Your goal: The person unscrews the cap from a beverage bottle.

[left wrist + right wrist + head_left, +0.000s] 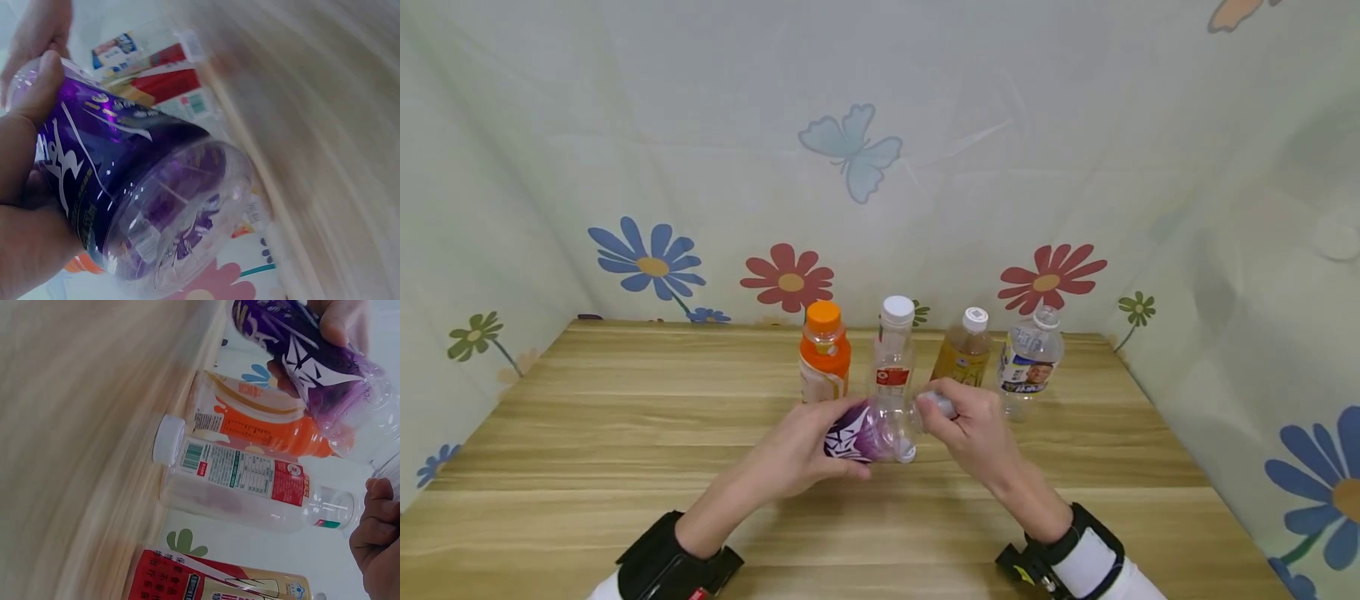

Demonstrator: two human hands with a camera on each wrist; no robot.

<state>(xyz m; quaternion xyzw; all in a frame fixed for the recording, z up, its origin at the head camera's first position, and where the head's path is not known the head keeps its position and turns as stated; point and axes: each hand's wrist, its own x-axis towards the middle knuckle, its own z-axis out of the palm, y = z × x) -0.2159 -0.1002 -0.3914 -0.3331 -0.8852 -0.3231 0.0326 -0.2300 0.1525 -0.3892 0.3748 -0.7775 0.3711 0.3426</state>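
Purple bottle (119, 147) bares its base (194, 231) only in left-wrist view.

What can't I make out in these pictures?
Head view: base of the orange bottle, behind the left hand.
Head view: cap on the purple bottle, partly behind the right hand.
Head view: print on the red label, too small.
Left wrist view: grain of the table, blurred.

Soft, even light is washing over the pale wood-grain table (587, 433), faint shadows spreading near the bare left hand (801, 450) and bare right hand (976, 425). White glints are dotting the clear plastic bottle with a purple label (125, 147). Both wrist views are looking hazier than the head view, the table blurring into streaks.
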